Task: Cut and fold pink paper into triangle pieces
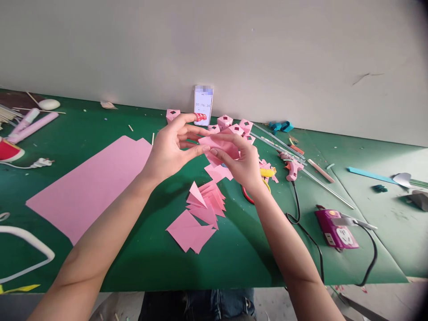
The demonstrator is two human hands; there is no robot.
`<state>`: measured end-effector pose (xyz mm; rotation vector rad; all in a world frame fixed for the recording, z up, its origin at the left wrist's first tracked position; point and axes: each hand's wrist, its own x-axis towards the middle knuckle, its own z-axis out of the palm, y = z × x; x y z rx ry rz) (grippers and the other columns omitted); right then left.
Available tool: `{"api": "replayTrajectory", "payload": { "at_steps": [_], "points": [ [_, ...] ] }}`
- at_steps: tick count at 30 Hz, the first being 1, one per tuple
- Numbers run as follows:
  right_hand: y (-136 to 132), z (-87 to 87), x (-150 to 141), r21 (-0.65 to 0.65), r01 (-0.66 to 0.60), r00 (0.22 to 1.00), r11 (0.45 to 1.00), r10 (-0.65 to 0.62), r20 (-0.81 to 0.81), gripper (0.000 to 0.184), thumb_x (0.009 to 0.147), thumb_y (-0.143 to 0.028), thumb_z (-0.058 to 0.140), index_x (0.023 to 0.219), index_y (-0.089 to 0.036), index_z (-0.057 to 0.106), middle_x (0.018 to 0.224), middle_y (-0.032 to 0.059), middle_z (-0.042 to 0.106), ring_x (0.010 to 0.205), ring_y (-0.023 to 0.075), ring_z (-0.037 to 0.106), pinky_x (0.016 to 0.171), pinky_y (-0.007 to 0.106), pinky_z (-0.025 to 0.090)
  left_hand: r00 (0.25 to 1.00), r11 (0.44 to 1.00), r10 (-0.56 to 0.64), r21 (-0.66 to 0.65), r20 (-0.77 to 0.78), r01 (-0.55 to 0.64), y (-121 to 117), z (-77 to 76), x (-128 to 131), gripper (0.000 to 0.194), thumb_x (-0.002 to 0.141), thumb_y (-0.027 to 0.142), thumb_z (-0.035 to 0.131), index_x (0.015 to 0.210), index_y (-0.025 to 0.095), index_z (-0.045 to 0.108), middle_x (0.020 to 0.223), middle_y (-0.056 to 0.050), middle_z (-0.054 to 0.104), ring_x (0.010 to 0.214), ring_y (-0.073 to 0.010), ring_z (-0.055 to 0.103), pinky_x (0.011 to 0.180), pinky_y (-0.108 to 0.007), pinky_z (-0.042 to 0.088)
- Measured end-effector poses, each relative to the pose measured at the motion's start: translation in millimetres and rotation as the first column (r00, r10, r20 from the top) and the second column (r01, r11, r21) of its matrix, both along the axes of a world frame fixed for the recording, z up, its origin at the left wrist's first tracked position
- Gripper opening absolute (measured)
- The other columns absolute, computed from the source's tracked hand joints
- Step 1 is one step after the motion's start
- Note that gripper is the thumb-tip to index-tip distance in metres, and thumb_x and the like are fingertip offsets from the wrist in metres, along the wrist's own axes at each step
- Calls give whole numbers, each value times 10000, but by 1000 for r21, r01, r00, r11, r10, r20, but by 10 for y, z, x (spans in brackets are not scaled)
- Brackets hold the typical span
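Between my two hands, raised over the table, is a piece of pink paper [224, 150], partly bent. My left hand [175, 149] pinches its left edge with the thumb, and a red wrapping covers one fingertip. My right hand [243, 161] grips the other side, thumb in front and fingers behind. Below lie several pink paper squares [205, 207] in a loose, overlapping pile, one of them folded to a point. Behind my hands sit several folded pink paper boxes [224, 121] with dark diamond-shaped openings. Scissors with red and yellow handles [266, 172] are partly hidden by my right wrist.
A large pink sheet [96, 183] covers the left side of the green table. A phone [203, 104] showing a timer leans on the wall. To the right are a pink glue gun [292, 169], clear glue sticks [329, 191] and a purple power socket [337, 229] with a black cord.
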<state>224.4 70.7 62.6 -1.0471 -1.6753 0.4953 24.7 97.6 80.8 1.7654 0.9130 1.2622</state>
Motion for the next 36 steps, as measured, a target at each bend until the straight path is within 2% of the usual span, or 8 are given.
{"api": "replayTrajectory", "payload": {
  "at_steps": [4, 7, 13, 16, 21, 27, 32, 36],
  "points": [
    [1, 15, 10, 0, -32, 998, 999, 32, -50, 157, 922, -360, 784, 1063, -301, 750, 1112, 22, 777, 1089, 234, 714, 995, 441, 567, 1000, 1000, -19, -5, 20, 19, -3, 2, -3, 553, 777, 310, 900, 1243, 248, 609, 1098, -51, 791, 996, -234, 777, 979, -446, 639],
    [14, -2, 9, 51, -12, 999, 999, 14, -30, 130, 923, -343, 776, 1045, -306, 757, 1138, 39, 746, 1162, 248, 676, 1055, 472, 548, 999, 1000, 17, 11, 29, -17, -3, 3, 3, 540, 776, 295, 899, 1230, 235, 613, 1050, -46, 783, 996, -237, 775, 982, -448, 641],
    [8, -62, -69, 14, -5, 997, 1000, 6, -75, 470, 893, -458, 797, 1337, -380, 665, 1458, 19, 648, 1384, 310, 564, 1061, 534, 573, 984, 986, 146, 68, 105, -154, -22, -4, 95, 476, 801, 339, 885, 1189, 244, 625, 1291, -82, 694, 1187, -244, 708, 991, -381, 639],
    [-6, -59, -85, -29, -26, 990, 999, 22, -140, 373, 906, -451, 784, 1262, -362, 714, 1369, 11, 708, 1323, 303, 629, 1044, 521, 594, 982, 987, 143, 56, 120, -151, -32, -2, 114, 512, 780, 403, 900, 1180, 248, 621, 1346, -86, 666, 1221, -257, 691, 968, -374, 648],
    [-29, -2, -52, -92, -43, 974, 995, 21, -226, 276, 879, -450, 812, 1127, -336, 774, 1202, 24, 772, 1143, 291, 727, 895, 474, 657, 997, 997, 74, -26, 37, -73, -37, -13, 66, 635, 763, 397, 910, 1301, 267, 599, 1173, -52, 739, 1058, -241, 756, 887, -365, 660],
    [-23, 11, -31, -80, 15, 982, 997, -29, -188, 312, 860, -474, 827, 1138, -342, 780, 1221, 19, 776, 1108, 283, 721, 925, 486, 643, 990, 990, 142, -3, -15, -142, -74, -1, 69, 614, 774, 387, 897, 1312, 278, 621, 1246, -47, 741, 1011, -228, 775, 831, -336, 652],
    [-5, 2, -18, 24, 59, 989, 998, -55, -135, 167, 872, -371, 830, 1029, -320, 805, 1034, 3, 791, 988, 228, 703, 938, 437, 594, 986, 984, 166, 73, -23, -164, -87, 11, 69, 597, 773, 400, 911, 1288, 255, 648, 1020, -25, 800, 961, -235, 785, 887, -368, 646],
    [-5, 3, -25, 42, 90, 991, 995, -85, -99, 123, 868, -356, 829, 977, -304, 805, 958, -2, 772, 886, 201, 678, 831, 394, 577, 986, 966, 166, 204, -26, -158, -41, -38, 60, 559, 795, 352, 899, 1284, 255, 648, 1050, -24, 795, 974, -220, 778, 831, -335, 652]
  ]
}}
